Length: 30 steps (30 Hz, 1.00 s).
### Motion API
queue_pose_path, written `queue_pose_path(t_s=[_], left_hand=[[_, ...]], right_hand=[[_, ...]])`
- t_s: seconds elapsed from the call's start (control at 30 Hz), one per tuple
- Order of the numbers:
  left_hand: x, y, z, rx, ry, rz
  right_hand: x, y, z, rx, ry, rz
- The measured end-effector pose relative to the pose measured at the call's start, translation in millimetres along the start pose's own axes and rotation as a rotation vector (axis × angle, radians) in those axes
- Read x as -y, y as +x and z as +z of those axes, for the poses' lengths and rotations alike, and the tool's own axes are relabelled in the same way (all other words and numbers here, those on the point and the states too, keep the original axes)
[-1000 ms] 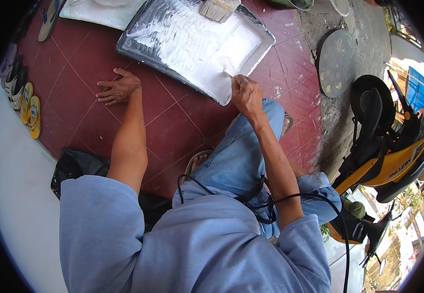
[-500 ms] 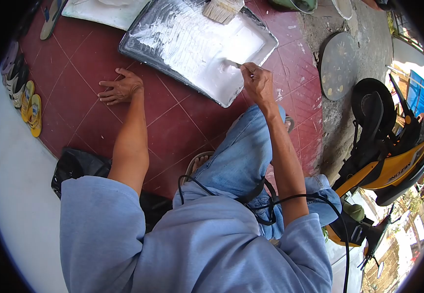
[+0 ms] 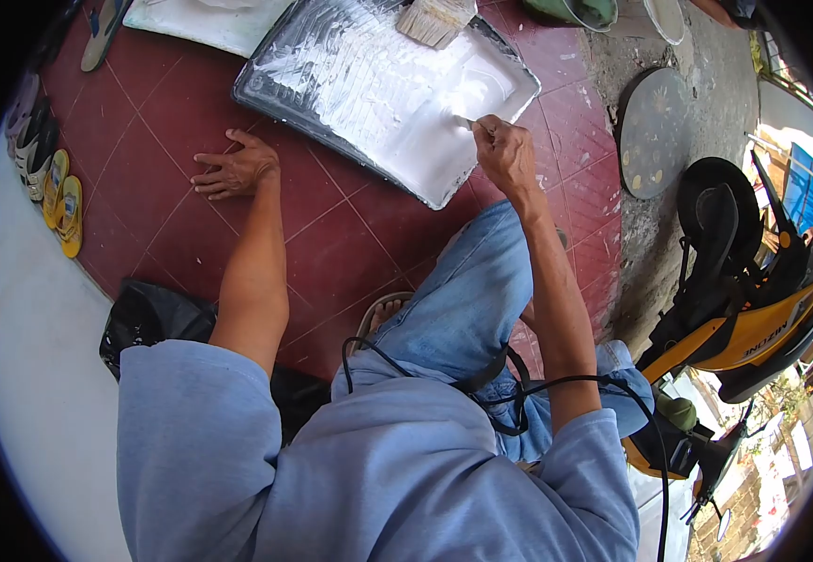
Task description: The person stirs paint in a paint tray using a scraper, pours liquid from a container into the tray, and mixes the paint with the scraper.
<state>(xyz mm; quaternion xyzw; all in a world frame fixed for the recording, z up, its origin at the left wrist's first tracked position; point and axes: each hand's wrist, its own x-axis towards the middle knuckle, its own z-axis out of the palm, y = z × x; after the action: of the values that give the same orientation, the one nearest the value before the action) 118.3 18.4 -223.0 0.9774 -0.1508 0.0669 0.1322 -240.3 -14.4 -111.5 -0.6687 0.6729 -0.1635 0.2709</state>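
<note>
My left hand (image 3: 238,170) rests on the red tiled floor (image 3: 331,244), its fingers spread and holding nothing. My right hand (image 3: 507,155) is closed around a thin greyish tool (image 3: 463,122). The tool's end reaches into white paint (image 3: 425,150) in the deep part of a black paint tray (image 3: 270,92); its kind is too small to make out. White smears and ridges cover the tray's slope. A wide paintbrush (image 3: 436,22) with pale, paint-caked bristles lies across the tray's far edge, beyond my right hand.
A second, whitish tray (image 3: 200,26) stands at the top left. Slippers (image 3: 69,215) line the white wall on the left, near a black bag (image 3: 149,318). On the right are a round grey board (image 3: 655,131), a green bucket (image 3: 594,11) and a yellow motorbike (image 3: 744,323).
My right hand has shifted slightly right and the tool's end has moved right through the paint. My left hand stays spread on the floor.
</note>
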Motion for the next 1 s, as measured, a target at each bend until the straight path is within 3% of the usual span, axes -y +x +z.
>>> queue_pose_path(t_s=[0.07, 0.23, 0.33, 0.43, 0.53, 0.63, 0.77, 0.87, 1.0], left_hand=[[3.0, 0.4, 3.4, -0.007, 0.012, 0.008], [1.6, 0.2, 2.4, -0.007, 0.006, 0.004], [0.1, -0.5, -0.5, 0.0, 0.003, 0.0], [-0.2, -0.1, -0.6, 0.004, 0.009, 0.005], [2.9, 1.7, 4.3, 0.002, 0.025, 0.008], [3.7, 1.4, 4.9, 0.004, 0.032, 0.002], [2.8, 1.7, 4.1, -0.001, 0.044, 0.003], [4.0, 2.5, 7.0, -0.004, 0.047, 0.005], [4.7, 2.2, 6.6, 0.007, 0.048, 0.007]], right_hand=[[2.8, 5.1, -3.2, 0.026, 0.148, 0.018], [-6.7, 9.8, -6.2, -0.063, -0.175, 0.011], [-4.6, 13.0, -8.1, 0.01, 0.096, -0.044], [-2.2, 25.0, -16.4, -0.103, 0.042, 0.043], [-13.4, 25.7, -11.0, -0.106, -0.168, -0.03], [-13.1, 25.1, -9.8, 0.0, 0.078, -0.034], [-20.9, 40.4, -13.7, -0.139, -0.059, 0.014], [-16.2, 35.0, -16.5, -0.064, -0.136, -0.059], [-19.6, 44.3, -17.4, -0.091, 0.035, 0.019]])
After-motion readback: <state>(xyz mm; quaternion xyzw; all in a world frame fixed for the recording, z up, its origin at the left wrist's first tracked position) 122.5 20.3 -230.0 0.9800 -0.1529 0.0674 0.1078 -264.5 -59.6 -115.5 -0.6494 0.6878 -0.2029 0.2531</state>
